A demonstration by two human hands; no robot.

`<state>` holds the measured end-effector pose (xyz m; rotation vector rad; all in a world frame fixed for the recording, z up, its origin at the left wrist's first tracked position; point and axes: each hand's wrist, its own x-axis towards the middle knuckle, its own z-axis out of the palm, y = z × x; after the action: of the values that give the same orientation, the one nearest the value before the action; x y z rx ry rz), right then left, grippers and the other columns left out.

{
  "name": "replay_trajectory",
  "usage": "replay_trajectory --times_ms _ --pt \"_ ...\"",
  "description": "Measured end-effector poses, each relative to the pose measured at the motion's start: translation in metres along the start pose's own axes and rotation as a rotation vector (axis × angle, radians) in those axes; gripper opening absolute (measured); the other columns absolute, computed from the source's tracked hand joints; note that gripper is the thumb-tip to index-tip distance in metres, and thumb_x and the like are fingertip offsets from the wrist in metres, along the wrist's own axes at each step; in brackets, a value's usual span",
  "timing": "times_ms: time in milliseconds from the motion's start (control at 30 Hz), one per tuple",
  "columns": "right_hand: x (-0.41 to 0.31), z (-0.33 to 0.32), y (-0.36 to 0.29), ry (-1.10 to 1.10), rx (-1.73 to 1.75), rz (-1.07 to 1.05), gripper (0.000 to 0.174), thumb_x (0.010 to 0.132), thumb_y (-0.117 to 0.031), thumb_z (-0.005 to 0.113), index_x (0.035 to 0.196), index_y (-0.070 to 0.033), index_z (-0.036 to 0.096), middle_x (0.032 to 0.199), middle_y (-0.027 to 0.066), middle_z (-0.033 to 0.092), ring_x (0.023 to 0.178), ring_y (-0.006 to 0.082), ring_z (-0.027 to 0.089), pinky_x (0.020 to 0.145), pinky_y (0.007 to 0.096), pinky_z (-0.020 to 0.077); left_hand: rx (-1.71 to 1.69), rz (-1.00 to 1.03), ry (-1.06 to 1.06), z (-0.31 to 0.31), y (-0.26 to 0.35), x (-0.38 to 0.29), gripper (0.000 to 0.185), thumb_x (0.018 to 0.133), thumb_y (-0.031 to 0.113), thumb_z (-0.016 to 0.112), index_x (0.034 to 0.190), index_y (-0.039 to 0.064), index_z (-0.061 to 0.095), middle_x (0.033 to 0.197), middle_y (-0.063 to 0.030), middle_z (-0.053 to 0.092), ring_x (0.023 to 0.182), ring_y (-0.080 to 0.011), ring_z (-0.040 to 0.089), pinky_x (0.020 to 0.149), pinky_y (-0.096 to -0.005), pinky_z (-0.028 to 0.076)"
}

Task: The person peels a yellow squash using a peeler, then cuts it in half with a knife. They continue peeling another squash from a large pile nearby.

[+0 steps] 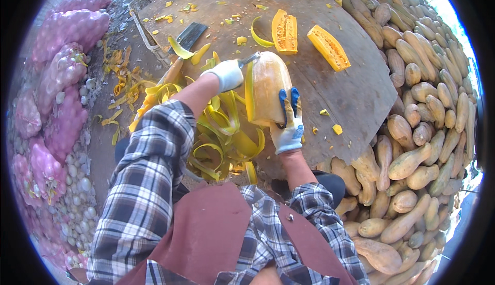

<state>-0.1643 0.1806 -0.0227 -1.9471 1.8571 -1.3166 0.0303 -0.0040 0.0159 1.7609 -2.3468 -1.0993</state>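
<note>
My left hand [226, 76], in a white work glove, grips the handle of a metal peeler [250, 59] at the upper left edge of a large tan squash piece [270, 84]. A strip down the squash's left side is peeled to yellow flesh. My right hand [289, 124], in a white glove with blue-coated fingers, holds the squash's lower right side. Long green-yellow peels [222, 118] lie heaped below and left of it. Two cut squash pieces with seeds, one upright [284, 33] and one slanted [328, 48], lie beyond on the worn board [348, 91].
A dark-bladed cleaver [189, 35] with a wooden handle lies at the upper left, partly under peels. Near it is a plastic crate's rim [145, 29]. Pink mesh sacks [69, 29] and loose onion-like bulbs [79, 192] line the left. Whole squashes [410, 161] are heaped at the right.
</note>
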Motion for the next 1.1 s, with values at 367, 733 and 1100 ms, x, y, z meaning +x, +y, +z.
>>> replay_trajectory --times_ms 367,733,1100 --pt "0.003 0.001 0.01 0.075 -0.01 0.059 0.08 0.072 -0.001 0.08 0.147 -0.022 0.06 0.158 0.0194 0.046 0.14 0.0426 0.049 0.112 0.0477 0.047 -0.087 0.101 -0.17 0.049 0.04 -0.165 0.068 0.092 0.011 0.049 0.156 -0.003 0.032 0.113 -0.0335 0.068 0.107 -0.0458 0.068 0.092 -0.0498 0.054" --pt "0.002 0.001 0.006 0.049 0.017 -0.005 0.083 0.071 0.003 0.079 0.147 -0.026 0.059 0.156 0.0162 0.049 0.137 0.0432 0.051 0.11 0.0489 0.0489 0.45 0.178 -0.055 -0.005 -0.027 0.018 0.032 0.092 0.01 0.051 0.121 0.005 0.061 0.097 -0.0204 0.072 0.088 -0.0344 0.071 0.075 -0.0439 0.055" --pt "0.004 0.003 0.017 0.116 0.017 0.055 0.077 0.073 0.0 0.079 0.145 -0.021 0.062 0.153 0.0179 0.052 0.138 0.0411 0.052 0.111 0.0467 0.0474 -0.082 0.048 0.009 0.056 0.04 -0.095 0.069 0.091 0.009 0.048 0.154 -0.012 0.028 0.106 -0.0335 0.07 0.1 -0.0458 0.07 0.087 -0.0501 0.055"
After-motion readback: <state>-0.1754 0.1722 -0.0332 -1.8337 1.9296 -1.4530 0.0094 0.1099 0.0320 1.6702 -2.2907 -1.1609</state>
